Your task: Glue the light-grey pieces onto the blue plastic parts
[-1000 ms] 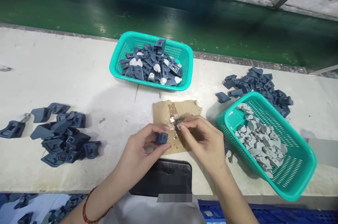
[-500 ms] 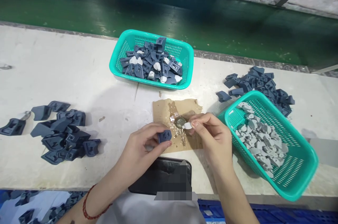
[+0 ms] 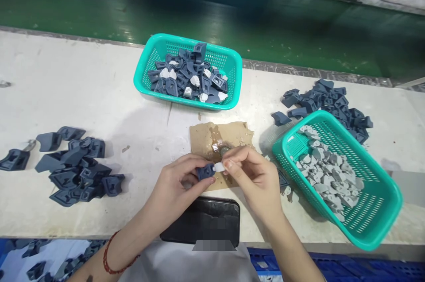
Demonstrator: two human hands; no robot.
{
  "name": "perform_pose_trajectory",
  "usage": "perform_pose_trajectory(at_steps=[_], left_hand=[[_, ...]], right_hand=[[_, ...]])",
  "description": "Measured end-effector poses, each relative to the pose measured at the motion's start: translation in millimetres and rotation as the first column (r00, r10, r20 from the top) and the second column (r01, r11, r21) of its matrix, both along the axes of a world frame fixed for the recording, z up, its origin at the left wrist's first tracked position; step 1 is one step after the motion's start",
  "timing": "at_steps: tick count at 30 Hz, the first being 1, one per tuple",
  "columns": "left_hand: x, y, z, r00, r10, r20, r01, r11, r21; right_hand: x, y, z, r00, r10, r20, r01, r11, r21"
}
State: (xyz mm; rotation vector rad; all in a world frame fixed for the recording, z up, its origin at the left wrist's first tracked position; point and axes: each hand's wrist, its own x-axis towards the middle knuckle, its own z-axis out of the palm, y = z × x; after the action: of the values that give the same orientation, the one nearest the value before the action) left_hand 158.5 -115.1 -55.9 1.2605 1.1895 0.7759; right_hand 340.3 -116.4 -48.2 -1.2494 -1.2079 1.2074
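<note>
The left hand (image 3: 175,184) pinches a dark blue part (image 3: 205,171) between thumb and fingers just above the near edge of a stained brown card (image 3: 206,133). The right hand (image 3: 255,175) pinches a small white piece (image 3: 219,167) and holds it against the part, so the two hands meet over the card. The far basket (image 3: 146,67) holds blue parts, several with white pieces set in them. The right basket (image 3: 381,189), tilted up on one side, holds a heap of loose grey-white pieces (image 3: 328,175). Loose blue parts lie in a left pile (image 3: 76,169) and in a right pile (image 3: 328,102) behind the right basket. A black phone (image 3: 202,220) lies on the table (image 3: 83,87) below the hands.
</note>
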Motion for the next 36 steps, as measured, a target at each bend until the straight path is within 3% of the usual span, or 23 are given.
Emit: perform_pose_trajectory(at_steps=[11, 17, 22, 27, 30, 33, 36], left_hand=[[1.5, 2.1, 3.6, 0.998, -0.022, -0.056, 0.024, 0.999, 0.027], [-2.2, -1.5, 7.8, 0.983, -0.116, -0.14, 0.133, 0.984, 0.121], [-6.5, -2.8, 7.9, 0.977, -0.146, -0.153, 0.17, 0.973, 0.155], [-10.2, -2.1, 11.7, 0.968, -0.196, -0.155, 0.214, 0.97, 0.114], [-10.8, -1.0, 15.6, 0.956, -0.249, -0.156, 0.263, 0.962, 0.073], [-10.4, -0.7, 17.7, 0.941, -0.303, -0.151, 0.309, 0.951, 0.02], [-9.0, -0.8, 18.6, 0.946, -0.291, -0.141, 0.295, 0.956, 0.004]], right_hand=[[-4.0, -4.5, -1.1, 0.994, 0.02, 0.112, -0.031, 0.995, 0.095], [-1.6, -2.3, 1.1, 0.996, 0.073, 0.053, -0.071, 0.997, -0.027], [-9.7, -4.5, 3.7, 1.0, 0.019, 0.021, -0.019, 1.0, -0.011], [-8.4, -3.0, 8.5, 0.986, 0.069, 0.152, -0.067, 0.998, -0.016], [-0.2, 2.1, 16.9, 0.895, 0.178, 0.41, -0.225, 0.972, 0.069], [6.5, 7.5, 26.2, 0.714, 0.204, 0.67, -0.413, 0.895, 0.168], [7.7, 8.6, 29.9, 0.596, 0.199, 0.778, -0.491, 0.857, 0.156]])
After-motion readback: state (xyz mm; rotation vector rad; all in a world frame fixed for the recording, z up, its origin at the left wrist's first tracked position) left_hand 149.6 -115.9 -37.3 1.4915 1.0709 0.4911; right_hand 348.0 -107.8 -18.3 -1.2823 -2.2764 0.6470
